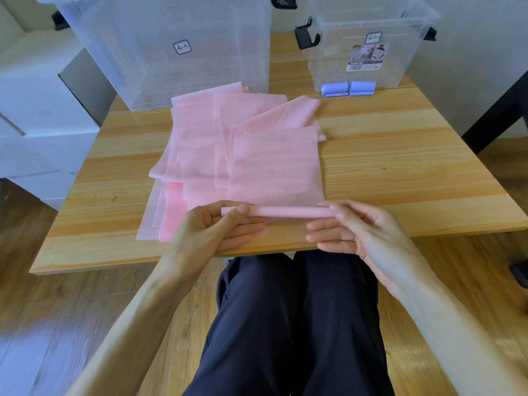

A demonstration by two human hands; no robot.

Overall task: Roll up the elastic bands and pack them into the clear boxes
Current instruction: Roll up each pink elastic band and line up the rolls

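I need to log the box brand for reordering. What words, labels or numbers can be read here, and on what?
Small clear box, printed label: seemingly "Storage Box"; barcode and fine print too small to read.
Small clear box, logo sticker: unreadable.
Large clear box, logo sticker: blurred, unreadable.
Nothing else carries text.

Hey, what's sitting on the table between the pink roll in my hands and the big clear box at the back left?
Head view: only the unrolled pink elastic band, spread in overlapping folds on the wooden table.

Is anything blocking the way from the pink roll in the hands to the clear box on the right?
Nothing visible does. The left hand and right hand pinch the pink roll; only flat pink bands and bare table lie before the small clear box.
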